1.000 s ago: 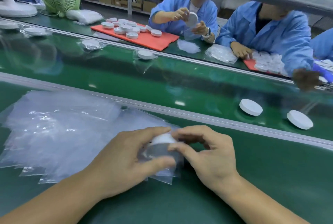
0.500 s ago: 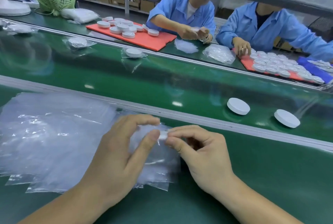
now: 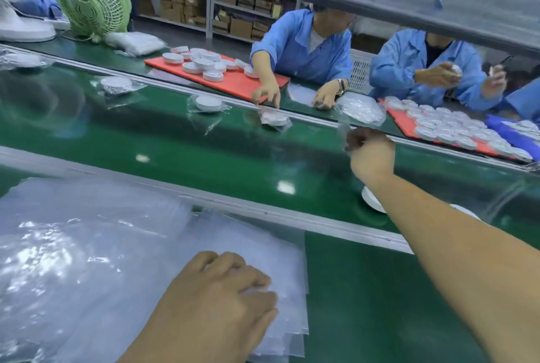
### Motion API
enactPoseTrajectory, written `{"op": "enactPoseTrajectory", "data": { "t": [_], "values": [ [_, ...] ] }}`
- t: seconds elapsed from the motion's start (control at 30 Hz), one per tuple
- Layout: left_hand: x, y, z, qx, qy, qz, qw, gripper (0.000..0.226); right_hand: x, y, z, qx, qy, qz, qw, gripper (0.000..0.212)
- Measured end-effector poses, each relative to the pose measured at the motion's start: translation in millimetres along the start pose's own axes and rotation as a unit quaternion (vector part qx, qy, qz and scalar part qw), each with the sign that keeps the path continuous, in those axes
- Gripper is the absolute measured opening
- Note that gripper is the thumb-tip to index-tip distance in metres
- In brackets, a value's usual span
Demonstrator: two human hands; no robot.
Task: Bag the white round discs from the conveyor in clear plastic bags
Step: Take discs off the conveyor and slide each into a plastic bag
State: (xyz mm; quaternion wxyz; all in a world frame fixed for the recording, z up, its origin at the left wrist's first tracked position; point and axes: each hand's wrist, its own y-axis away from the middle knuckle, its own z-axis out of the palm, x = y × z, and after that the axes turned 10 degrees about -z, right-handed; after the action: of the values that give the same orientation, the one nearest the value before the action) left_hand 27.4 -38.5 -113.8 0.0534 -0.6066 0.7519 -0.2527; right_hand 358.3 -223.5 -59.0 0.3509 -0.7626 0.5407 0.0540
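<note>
the two bare discs left for me sit on the belt (image 3: 204, 158) right of centre, both half hidden under my own forearm: the nearer disc (image 3: 370, 200) just past the rail (image 3: 263, 213), the other disc (image 3: 464, 210) a little further right. my right hand (image 3: 371, 152) is well beyond them, up towards the far edge of the belt, knuckles to the camera and fingers curled in. a blurred wisp of clear plastic shows at the knuckles, so i cannot tell whether i hold something there or nothing. my left hand (image 3: 222, 292) rests in the lower middle on the pile of bags (image 3: 87, 245), fingers bent, thumb close to the forefinger near the pile's right edge. it looks like a pinch on the top bag, but i cannot tell for sure. as i judge it, the step is fetching the next disc while readying its bag. to do it well i should draw the right hand back to the nearer disc, take it by the rim and lift it clear over the rail rather than drag it. the left should peel one sheet only, since these thin bags cling, and hold its mouth open facing right. further up, a bagged disc (image 3: 208, 103) lies on the belt, and loose discs are heaped on a red mat (image 3: 233, 79) beyond it.
</note>
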Motion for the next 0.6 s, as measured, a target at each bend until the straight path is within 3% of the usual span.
{"op": "enactPoseTrajectory", "data": {
  "t": [0.07, 0.17, 0.23, 0.3, 0.43, 0.6],
  "values": [
    [-1.6, -0.4, 0.6, 0.002, 0.012, 0.003, 1.000, 0.025, 4.6, -10.6, 14.8, -0.130, 0.080, 0.055, 0.987, 0.020],
    [-1.8, 0.2, 1.4, 0.000, 0.025, -0.006, 1.000, 0.022, 15.0, 3.8, 21.0, -0.242, 0.084, 0.001, 0.967, 0.044],
    [-0.8, 1.3, 3.3, 0.004, 0.033, -0.017, 0.999, 0.017, 22.2, 22.2, 16.4, -0.262, 0.132, -0.023, 0.956, 0.063],
    [2.3, 2.4, 4.4, 0.008, 0.041, -0.027, 0.999, 0.008, 31.8, 39.2, 9.4, -0.273, 0.232, -0.071, 0.931, 0.069],
    [6.0, 6.0, 2.2, -0.002, 0.056, -0.059, 0.997, 0.005, 40.2, 61.9, -8.6, -0.228, 0.228, -0.121, 0.939, 0.046],
    [1.3, 10.2, -3.5, -0.044, 0.046, -0.095, 0.993, 0.014, 50.3, 84.2, -36.3, -0.245, 0.192, -0.058, 0.949, 0.046]
  ]
}}
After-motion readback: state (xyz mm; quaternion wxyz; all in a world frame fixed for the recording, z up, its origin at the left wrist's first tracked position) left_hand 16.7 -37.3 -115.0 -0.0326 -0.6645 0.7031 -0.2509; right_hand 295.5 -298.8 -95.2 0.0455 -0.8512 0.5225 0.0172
